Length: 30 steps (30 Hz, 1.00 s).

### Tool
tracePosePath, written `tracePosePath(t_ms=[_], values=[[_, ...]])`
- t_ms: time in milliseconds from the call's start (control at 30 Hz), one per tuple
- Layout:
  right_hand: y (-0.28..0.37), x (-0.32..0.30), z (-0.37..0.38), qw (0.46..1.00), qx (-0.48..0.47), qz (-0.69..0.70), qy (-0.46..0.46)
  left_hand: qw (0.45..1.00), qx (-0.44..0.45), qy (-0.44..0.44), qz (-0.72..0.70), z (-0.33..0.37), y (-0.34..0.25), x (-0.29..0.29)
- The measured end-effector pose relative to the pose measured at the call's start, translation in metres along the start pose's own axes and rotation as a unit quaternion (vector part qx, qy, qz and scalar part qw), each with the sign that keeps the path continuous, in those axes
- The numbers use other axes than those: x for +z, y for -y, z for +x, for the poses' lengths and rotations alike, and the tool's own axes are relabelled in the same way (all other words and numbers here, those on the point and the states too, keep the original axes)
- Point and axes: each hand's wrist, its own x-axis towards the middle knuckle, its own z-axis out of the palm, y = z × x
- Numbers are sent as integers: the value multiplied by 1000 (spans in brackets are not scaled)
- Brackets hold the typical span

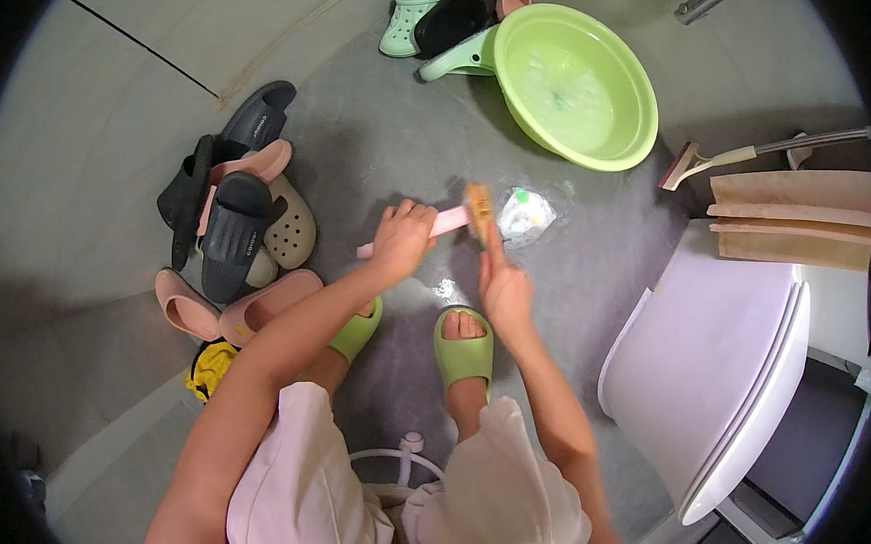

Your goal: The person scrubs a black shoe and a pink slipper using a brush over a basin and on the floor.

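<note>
Over the grey floor, my left hand (405,237) is closed round a long, narrow pale pink piece (449,220), seen nearly edge-on; its kind is unclear. A small orange-brown brush (478,211) meets the far right end of that piece. My right hand (506,288) is closed, its index finger stretched along the brush's lower end; the hand's own grip is partly hidden. Just right of the brush lies a white and clear plastic packet (527,217) with a green spot, on wet floor. Green slippers (464,357) are on my feet.
A lime green basin (651,111) with cloudy water stands at the far right, beside clogs (406,19). Dark slides (235,237) and pink clogs (271,308) pile up at left, near a yellow cloth (211,370). A white toilet (702,355) and a squeegee (692,165) are at right.
</note>
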Motion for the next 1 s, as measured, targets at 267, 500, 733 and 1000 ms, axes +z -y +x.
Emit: tracePosePath(t_ms=[267,500,733,1000], values=[[-5,2,1,1000,-18,-6,13,1000,1,-10,2,0,2,2],[15,-8,-8,994,-101,36,-19,980,-106,-49,-161,-4,-4,-4],[55,-50,-20,990,-141,-10,-14,974,-134,-75,-167,-11,-16,-34],[67,-66,-28,989,-138,43,-22,975,-21,-213,-64,-11,-18,-57]])
